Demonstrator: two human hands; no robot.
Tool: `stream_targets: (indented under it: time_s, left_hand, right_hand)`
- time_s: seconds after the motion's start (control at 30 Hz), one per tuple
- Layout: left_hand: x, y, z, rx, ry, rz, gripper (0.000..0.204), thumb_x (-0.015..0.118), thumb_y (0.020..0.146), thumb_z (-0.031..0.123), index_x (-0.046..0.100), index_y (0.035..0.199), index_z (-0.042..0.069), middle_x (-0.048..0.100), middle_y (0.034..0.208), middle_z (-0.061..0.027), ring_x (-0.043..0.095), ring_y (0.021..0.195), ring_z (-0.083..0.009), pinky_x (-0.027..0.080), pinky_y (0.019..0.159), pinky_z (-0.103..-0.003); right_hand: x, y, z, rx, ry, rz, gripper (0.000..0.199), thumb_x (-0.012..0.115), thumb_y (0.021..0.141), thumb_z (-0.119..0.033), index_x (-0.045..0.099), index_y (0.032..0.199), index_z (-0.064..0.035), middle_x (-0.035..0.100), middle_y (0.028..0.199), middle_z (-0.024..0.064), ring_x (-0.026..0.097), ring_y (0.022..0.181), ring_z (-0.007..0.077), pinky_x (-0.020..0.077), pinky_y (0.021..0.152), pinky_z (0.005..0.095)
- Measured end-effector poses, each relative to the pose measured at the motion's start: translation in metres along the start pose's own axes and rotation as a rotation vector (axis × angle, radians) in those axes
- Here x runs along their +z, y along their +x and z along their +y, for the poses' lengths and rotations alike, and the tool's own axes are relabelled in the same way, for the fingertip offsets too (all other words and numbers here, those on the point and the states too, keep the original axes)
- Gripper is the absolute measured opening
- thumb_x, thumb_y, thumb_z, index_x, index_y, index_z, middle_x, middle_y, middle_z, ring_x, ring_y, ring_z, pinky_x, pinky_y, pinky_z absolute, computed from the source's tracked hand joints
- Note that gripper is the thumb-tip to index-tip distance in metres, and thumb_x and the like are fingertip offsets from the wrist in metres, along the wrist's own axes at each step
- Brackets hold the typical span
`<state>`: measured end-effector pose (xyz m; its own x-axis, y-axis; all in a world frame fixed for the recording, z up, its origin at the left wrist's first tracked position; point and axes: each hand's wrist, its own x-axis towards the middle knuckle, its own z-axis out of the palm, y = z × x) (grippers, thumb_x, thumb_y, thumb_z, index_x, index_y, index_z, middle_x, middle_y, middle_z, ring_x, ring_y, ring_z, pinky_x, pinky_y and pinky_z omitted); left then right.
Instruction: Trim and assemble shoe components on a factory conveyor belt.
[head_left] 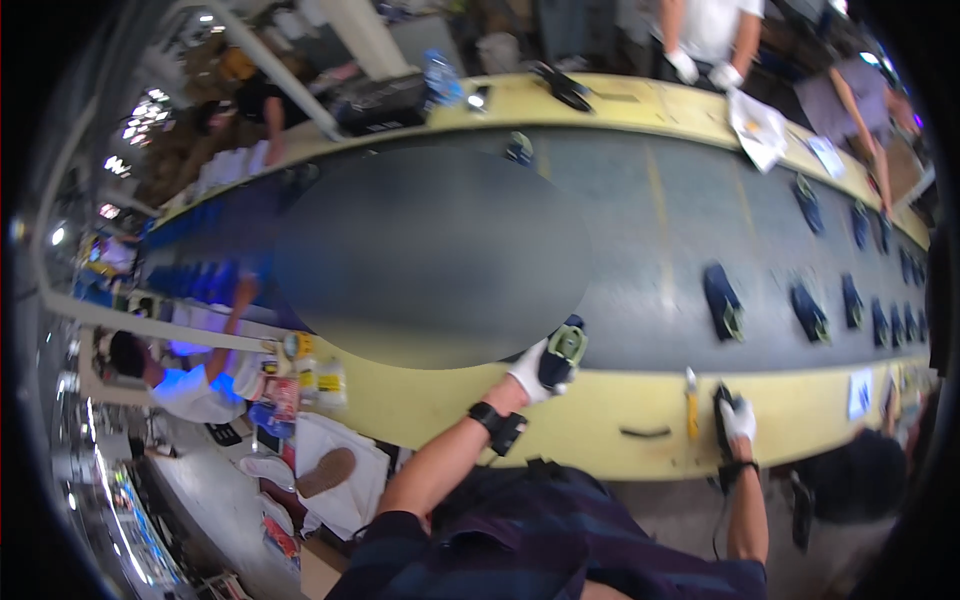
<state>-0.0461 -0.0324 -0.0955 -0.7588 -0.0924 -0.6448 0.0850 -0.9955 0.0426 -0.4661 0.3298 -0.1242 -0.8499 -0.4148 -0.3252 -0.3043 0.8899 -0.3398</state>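
Observation:
My left hand (532, 374), in a white glove, grips a dark navy shoe (565, 348) with a pale green inside, over the near edge of the conveyor belt (625, 240). To the right, my white-gloved right hand (741, 420) is closed on a long black object (721, 408) at the yellow tabletop; its kind is unclear. Just left of that hand lies a yellow-handled tool (692, 410) with a pale tip. A short dark strip (645, 433) lies farther left on the table.
Several dark shoes, including one shoe (723, 302), stand on the belt at right. Across it, a white-gloved person (705, 40) stands by the far ledge (640, 112). Another person (195, 385) sits at left. A smooth blur hides the belt's middle.

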Motion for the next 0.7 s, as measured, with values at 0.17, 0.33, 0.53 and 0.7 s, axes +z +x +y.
stream_targets:
  time_s: [0.17,0.33,0.53,0.7]
  left_hand:
    - [-0.044,0.037,0.073,0.203,-0.197,0.069,0.079,0.029,0.101,0.077,0.054,0.144,0.016,0.063,0.135,-0.0122,0.055,0.123,-0.0408,0.047,0.096,-0.053]
    - [-0.055,0.026,0.080,0.156,-0.712,0.242,0.116,0.042,0.084,0.092,0.011,0.168,0.018,0.016,0.171,-0.0219,0.014,0.158,-0.0427,0.014,0.128,-0.058]
    - [-0.094,-0.023,0.028,0.404,-0.436,0.241,0.085,0.029,0.100,0.077,0.027,0.163,0.020,0.025,0.170,-0.0166,0.022,0.157,-0.0379,0.021,0.123,-0.063]
    - [-0.104,-0.057,-0.008,0.232,-0.190,0.322,0.081,0.033,0.104,0.070,0.026,0.163,0.014,0.032,0.168,-0.0146,0.026,0.155,-0.0385,0.026,0.122,-0.059]
  right_hand:
    - [0.000,0.025,-0.047,-0.176,-0.274,0.102,0.062,0.085,0.079,-0.027,0.059,0.131,-0.0051,0.064,0.128,0.0193,0.060,0.122,0.0392,0.0476,0.104,0.0464]
    - [0.013,0.115,-0.079,-0.417,-0.148,0.206,0.064,0.086,0.077,-0.016,0.057,0.132,-0.0028,0.064,0.126,0.0204,0.060,0.120,0.0407,0.0484,0.103,0.0476]
    - [0.046,0.216,-0.124,-0.122,-0.155,0.259,0.080,0.086,0.071,-0.017,0.052,0.140,0.0011,0.064,0.126,0.0241,0.062,0.121,0.0418,0.0506,0.105,0.0457]
    - [0.076,0.260,-0.103,-0.100,0.095,0.079,0.060,0.084,0.067,-0.012,0.054,0.115,0.0050,0.069,0.091,0.0183,0.069,0.076,0.0321,0.0565,0.071,0.0434]
